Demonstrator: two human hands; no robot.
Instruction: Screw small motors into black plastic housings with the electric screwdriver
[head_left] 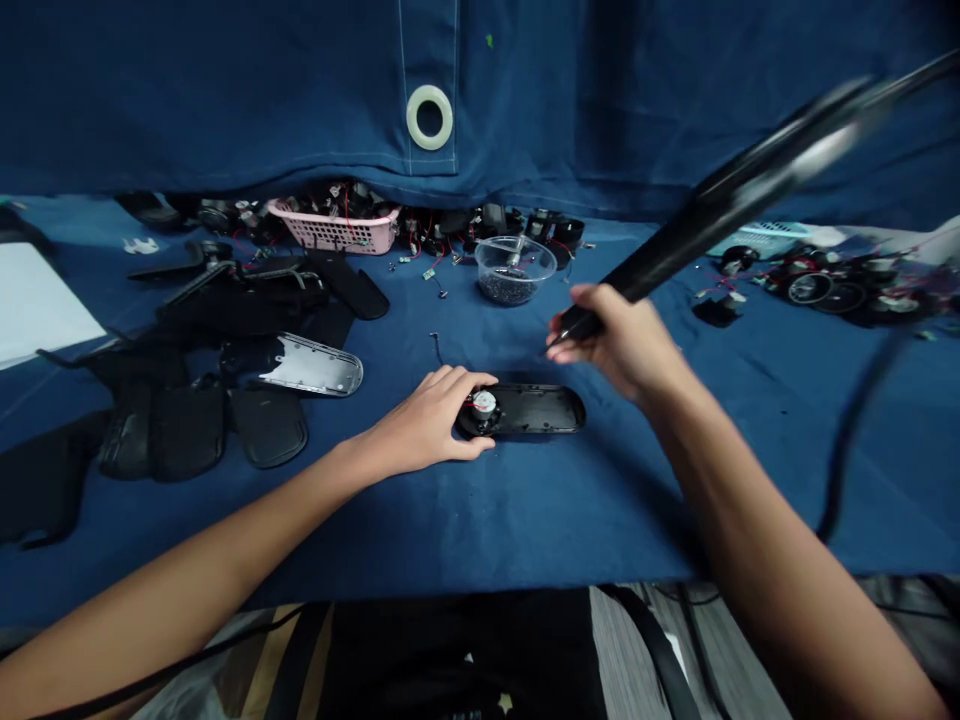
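Casing [525,410], black, oblong, on blue cloth [637,510], one end held under cupped left hand [427,415]; right hand [619,340] closed around blurred black screwdriver [675,250], raised near casing, not touching.

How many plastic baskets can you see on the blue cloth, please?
2: a pink basket at the far edge, left of centre, and a pale blue basket far right, partly blocked. More may be hidden.

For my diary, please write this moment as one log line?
left hand: pressing black oval casing | right hand: holding corded screwdriver, raised | nearby: clear bowl of screws
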